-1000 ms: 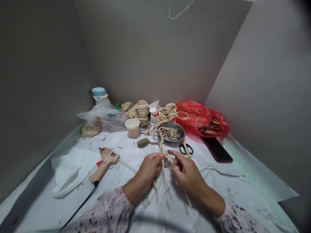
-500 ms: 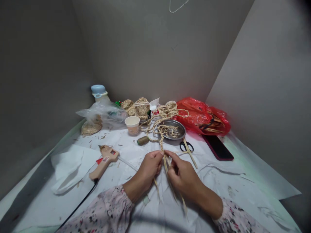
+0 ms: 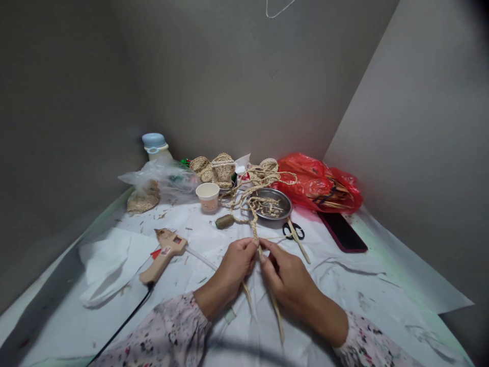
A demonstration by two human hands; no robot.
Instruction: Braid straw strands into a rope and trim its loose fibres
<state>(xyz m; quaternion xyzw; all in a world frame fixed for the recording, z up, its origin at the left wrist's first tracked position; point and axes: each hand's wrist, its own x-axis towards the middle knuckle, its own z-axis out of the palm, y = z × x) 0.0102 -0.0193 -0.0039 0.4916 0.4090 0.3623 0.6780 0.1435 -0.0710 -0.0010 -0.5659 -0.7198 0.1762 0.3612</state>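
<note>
A pale braided straw cord [image 3: 253, 222] runs from the pile at the back down to my fingertips. My left hand [image 3: 237, 261] pinches the lower end of the braid, fingers curled. Close against it on the right, my right hand [image 3: 284, 270] is closed on loose straw strands just below the braid. One strand [image 3: 278, 318] hangs out under my right hand, and another strand [image 3: 246, 294] trails below my left. The parts inside my fingers are hidden.
A glue gun [image 3: 166, 252] with a cord lies left, beside white paper [image 3: 105, 262]. Beyond my hands are a thread spool [image 3: 224, 221], paper cup [image 3: 208, 199], metal dish [image 3: 287, 210] and scissors [image 3: 300, 231]. A phone [image 3: 344, 233] and red plastic bag [image 3: 301, 176] are at right.
My right thumb and fingers have moved up closer to the braid's end. The strands hanging under my right hand have shifted and now fewer show.
</note>
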